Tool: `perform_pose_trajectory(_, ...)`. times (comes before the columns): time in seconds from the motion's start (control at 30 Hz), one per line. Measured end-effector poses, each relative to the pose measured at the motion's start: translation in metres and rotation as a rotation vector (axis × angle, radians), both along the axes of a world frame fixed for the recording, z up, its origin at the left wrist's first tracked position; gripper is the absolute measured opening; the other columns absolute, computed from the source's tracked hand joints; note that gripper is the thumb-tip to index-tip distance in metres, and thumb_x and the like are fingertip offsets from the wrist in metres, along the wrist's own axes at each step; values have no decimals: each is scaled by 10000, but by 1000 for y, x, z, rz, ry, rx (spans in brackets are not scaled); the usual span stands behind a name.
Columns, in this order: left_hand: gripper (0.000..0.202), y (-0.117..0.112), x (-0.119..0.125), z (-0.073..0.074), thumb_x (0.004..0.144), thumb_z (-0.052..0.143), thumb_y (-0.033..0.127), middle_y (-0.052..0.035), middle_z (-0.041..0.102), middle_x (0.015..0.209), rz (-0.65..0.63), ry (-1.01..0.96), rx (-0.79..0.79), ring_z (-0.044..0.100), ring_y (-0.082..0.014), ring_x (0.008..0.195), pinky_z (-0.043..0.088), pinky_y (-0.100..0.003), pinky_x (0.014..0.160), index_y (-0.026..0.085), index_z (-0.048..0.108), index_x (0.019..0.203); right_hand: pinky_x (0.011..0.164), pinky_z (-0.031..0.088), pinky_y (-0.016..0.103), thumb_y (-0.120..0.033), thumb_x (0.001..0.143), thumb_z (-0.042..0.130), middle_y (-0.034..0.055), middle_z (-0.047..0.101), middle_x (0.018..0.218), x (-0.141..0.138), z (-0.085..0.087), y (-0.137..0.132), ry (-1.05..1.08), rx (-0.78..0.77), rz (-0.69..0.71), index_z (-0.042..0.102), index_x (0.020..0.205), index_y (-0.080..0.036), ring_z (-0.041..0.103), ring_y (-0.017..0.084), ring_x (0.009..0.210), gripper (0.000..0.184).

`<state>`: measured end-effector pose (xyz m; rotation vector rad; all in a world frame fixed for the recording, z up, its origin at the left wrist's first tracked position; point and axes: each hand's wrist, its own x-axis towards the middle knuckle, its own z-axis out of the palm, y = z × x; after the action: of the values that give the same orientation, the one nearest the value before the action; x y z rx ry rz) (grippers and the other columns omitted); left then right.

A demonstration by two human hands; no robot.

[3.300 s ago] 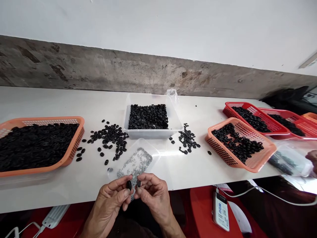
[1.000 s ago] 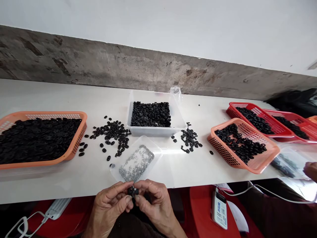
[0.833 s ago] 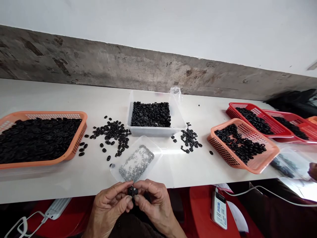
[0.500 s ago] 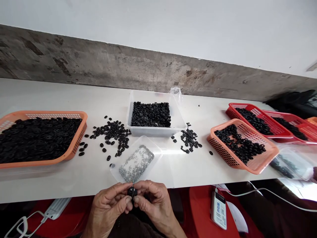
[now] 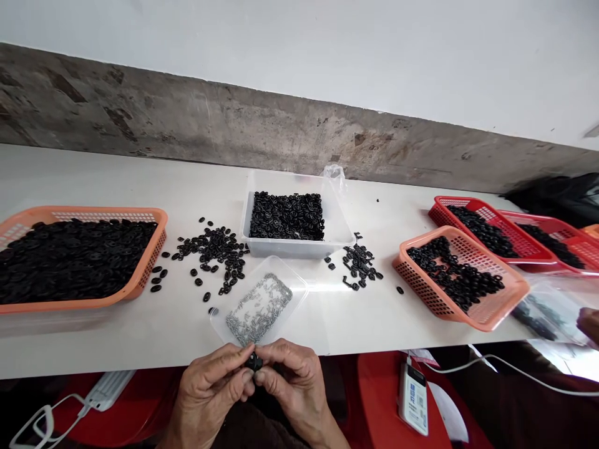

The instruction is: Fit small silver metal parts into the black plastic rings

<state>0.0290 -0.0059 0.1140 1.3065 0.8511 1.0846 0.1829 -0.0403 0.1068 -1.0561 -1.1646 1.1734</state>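
Observation:
My left hand (image 5: pixel 213 390) and my right hand (image 5: pixel 292 383) meet at the table's near edge. Both pinch one small black plastic part (image 5: pixel 253 361) between thumb and fingertips. Just beyond them lies a clear shallow tray (image 5: pixel 294 288) of small metal springs (image 5: pixel 259 308). Loose black parts (image 5: pixel 213 252) are scattered to the left of a clear tub (image 5: pixel 337 234) full of black parts. A smaller scatter of black pieces (image 5: pixel 358 265) lies to the tub's right.
An orange basket (image 5: pixel 140 284) heaped with black parts stands at the left. At the right are another orange basket (image 5: pixel 491 315) and two red baskets (image 5: pixel 442 215). Another person's hand (image 5: pixel 588 324) shows by a plastic bag (image 5: pixel 547 312). A phone (image 5: pixel 414 405) lies below the table edge.
The two black pieces held apart 3.3 s ago are now pressed together between both hands' fingertips. My view has shifted slightly. The other person's hand at the right edge moved a little.

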Motion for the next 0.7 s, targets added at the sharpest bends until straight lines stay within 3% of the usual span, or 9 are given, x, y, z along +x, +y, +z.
perform_pose_trajectory(0.17,318,-2,1,-2,708,709,100,11,688,588,8,-49,-213,627,-130,470,527,-200,448,297,770,950,618,504,279,-256,860,634,36,659,690,1,4,1,38,16,-16,733,1008,-228,625,151,601,180)
perform_pose_trajectory(0.37,135,0,1,-4,676,778,230,-3,687,500,-64,-137,-536,588,-109,438,478,-186,446,206,782,809,550,460,218,-212,762,744,18,658,684,-2,2,4,262,-90,-41,766,874,-209,595,105,560,114)
perform_pose_trajectory(0.53,177,0,1,-2,694,768,312,-14,668,462,-136,-158,-573,559,-106,427,447,-201,457,173,788,803,510,437,205,-234,718,785,0,673,588,-3,2,5,449,-143,38,735,829,-176,596,103,506,135)
perform_pose_trajectory(0.7,200,-1,1,2,700,759,354,-19,653,449,-140,-116,-585,533,-99,404,417,-202,444,163,781,754,515,437,201,-239,647,835,12,678,623,-3,-4,4,495,-233,45,711,781,-145,625,115,542,206)
